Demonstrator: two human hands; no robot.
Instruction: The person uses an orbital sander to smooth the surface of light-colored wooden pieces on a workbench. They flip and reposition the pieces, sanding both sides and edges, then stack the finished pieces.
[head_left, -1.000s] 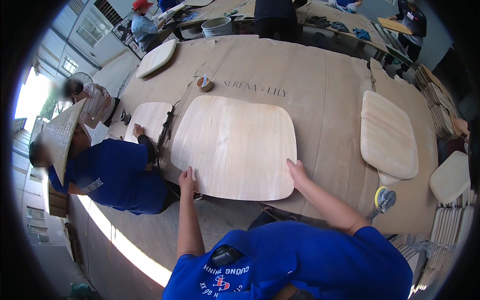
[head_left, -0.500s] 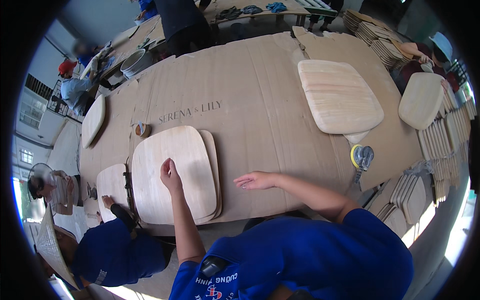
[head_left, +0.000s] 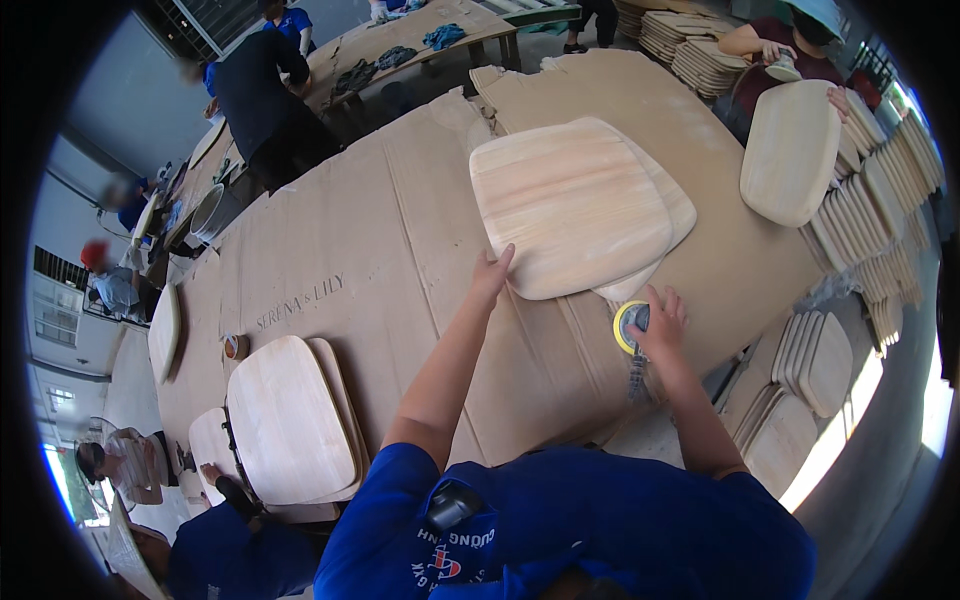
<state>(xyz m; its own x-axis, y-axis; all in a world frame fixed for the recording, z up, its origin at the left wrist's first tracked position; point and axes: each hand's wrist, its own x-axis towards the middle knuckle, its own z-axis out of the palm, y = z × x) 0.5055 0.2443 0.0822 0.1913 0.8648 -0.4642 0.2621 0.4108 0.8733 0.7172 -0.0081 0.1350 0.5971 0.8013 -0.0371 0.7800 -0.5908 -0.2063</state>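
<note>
– What covers the long table [head_left: 400, 230]?
– Brown cardboard, with a pale wooden panel [head_left: 570, 205] lying far right on a second one.
– And the hands?
– Well apart: the left hand [head_left: 492, 272], fingers open, touches the panel's near edge; the right hand [head_left: 660, 322] closes over a yellow-rimmed sander [head_left: 630, 328] just near of it

The pale, rounded-square wooden seat panel [head_left: 570, 205] under the left hand's grip [head_left: 490, 275] looks like bare, unvarnished wood, matt, with streaky grain. Beneath it, the tabletop [head_left: 400, 240] is covered in brown corrugated cardboard, dull and creased. Under the right hand's grip [head_left: 660, 322] sits a sander with a yellow plastic rim [head_left: 628, 328]. Just left of the grips, more matt wooden panels [head_left: 290, 420] lie stacked.
</note>
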